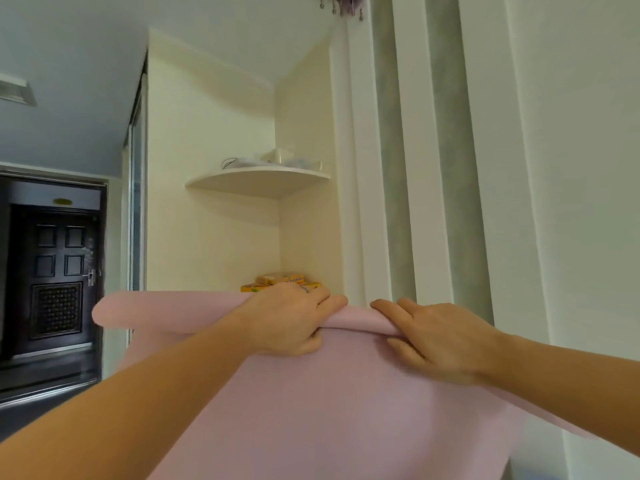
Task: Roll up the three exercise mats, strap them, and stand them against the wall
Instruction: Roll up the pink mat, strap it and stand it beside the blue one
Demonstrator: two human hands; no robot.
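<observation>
At the rolled top lip of the pink mat [311, 410], left fingers [325, 301] curl over, thumb underneath, clamped on it. Right fingers [388, 308] lie over the same lip, thumb below, pinching. Left hand [294, 320] and right hand [440, 341] sit near each other. Mat hangs down toward the camera. Yellow boxes [280, 284] just behind the roll, corner shelf [256, 178] above, dark door [55, 278] at left.

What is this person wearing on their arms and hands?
Nothing covers them: no sleeves, gloves or watch are in view. The left hand seems to have a thin ring on one finger; the right hand shows none.
</observation>
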